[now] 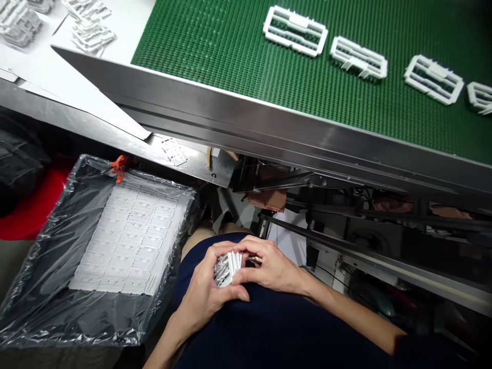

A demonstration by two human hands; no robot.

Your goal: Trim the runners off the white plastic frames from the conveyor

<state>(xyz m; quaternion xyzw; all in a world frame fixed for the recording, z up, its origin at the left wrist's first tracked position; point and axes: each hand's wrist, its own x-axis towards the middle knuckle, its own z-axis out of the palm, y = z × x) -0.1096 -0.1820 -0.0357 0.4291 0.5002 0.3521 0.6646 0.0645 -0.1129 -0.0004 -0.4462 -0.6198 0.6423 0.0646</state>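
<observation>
Green belt point(215, 66) stretches from your 11 to 2 o'clock, with white frames point(295, 31) on it. Near 8 o'clock, your plastic-lined crate point(31, 315) holds rows of flat white parts point(123, 230). At 6 o'clock, your left hand point(203, 289) curls around a bundle of slim white pieces point(234, 264), and your right hand point(277, 266) pinches its edge, thumb against fingers. Too loose a grip could spill pieces into your lap; too hard a squeeze might bend them.

The belt point(215, 56) is brightly lit, darkening toward the upper right; below the rail point(326, 136) it is dim. Plastic point(38, 277) glints in streaks. The piles point(18, 23), upper left, blur; the held parts point(233, 265) look bright, slightly soft.
</observation>
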